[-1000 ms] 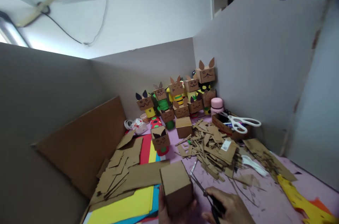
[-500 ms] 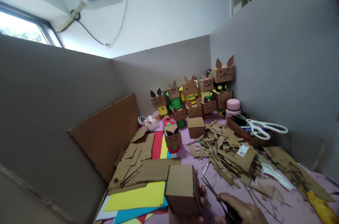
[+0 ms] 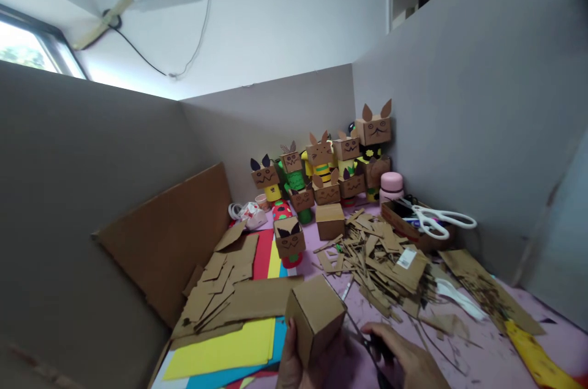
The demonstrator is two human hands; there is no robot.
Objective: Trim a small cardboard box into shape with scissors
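My left hand point(image 3: 290, 359) holds a small brown cardboard box point(image 3: 316, 309) from below and the side, with the thumb on its left face. The box is turned so that one edge faces me. My right hand point(image 3: 407, 357) is closed round the black handles of a pair of scissors point(image 3: 367, 343). The blades point up and left, and their tips are close to the right side of the box; whether they touch it I cannot tell. Loose cardboard sheets point(image 3: 264, 297) lie left of the box.
Cardboard animal figures point(image 3: 327, 192) stand at the back, beside a pink bottle point(image 3: 391, 185). A heap of cardboard scraps point(image 3: 381, 260) covers the right middle. White scissors point(image 3: 434, 219) rest on a tray. Yellow paper point(image 3: 220, 349) lies at left; a large cardboard panel point(image 3: 169, 236) leans on the partition.
The box has been turned, so an edge now faces me and my left thumb shows on its left face. The scissors have come nearer to the box. My view has shifted slightly right.
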